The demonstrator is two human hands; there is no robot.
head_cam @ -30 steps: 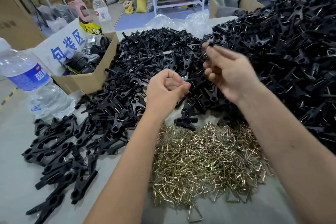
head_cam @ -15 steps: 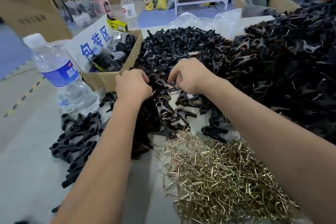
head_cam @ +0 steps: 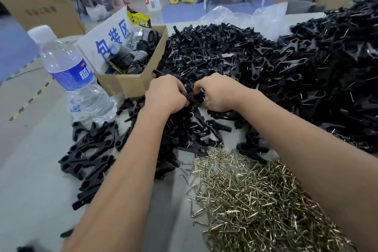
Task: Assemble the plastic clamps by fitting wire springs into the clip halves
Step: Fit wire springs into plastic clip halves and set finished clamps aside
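Black clip halves (head_cam: 195,96) between both curled hands

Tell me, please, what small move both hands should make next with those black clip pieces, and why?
Probably press the black clip pieces together until seated: the left hand and right hand both grip them above the pile, so the fit looks unfinished.

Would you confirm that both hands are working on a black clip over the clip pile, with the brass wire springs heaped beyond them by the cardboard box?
Not quite. The head view shows the wire springs heaped nearer than the hands, between the forearms. The left hand and right hand do hold a black clip over the clip pile.
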